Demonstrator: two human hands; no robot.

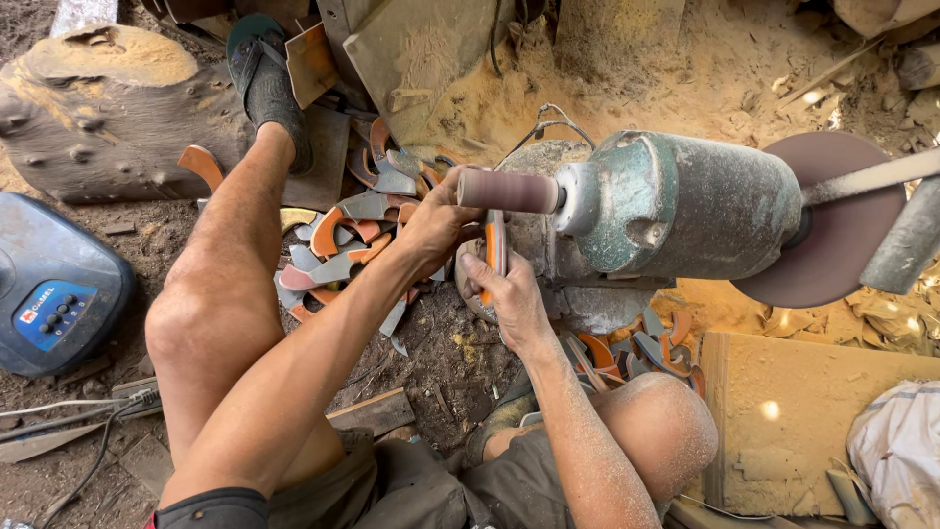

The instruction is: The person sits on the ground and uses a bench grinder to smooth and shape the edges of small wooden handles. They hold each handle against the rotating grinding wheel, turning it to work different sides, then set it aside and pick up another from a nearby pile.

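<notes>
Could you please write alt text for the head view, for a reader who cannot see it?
Seated on a sawdust-covered floor, a person holds a curved orange-and-grey piece with both hands, left hand and right hand, under a motor's sanding drum. Piles of similar pieces lie beyond the knees.

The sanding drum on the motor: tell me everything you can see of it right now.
The sanding drum is a short cylinder wrapped in reddish-brown abrasive, dusty and paler at its free end. It lies level, sticking out leftward from the pale collar of the dusty green motor. The left hand sits against its free end. The right hand holds a thin orange curved piece on edge just under it; contact cannot be told.
</notes>
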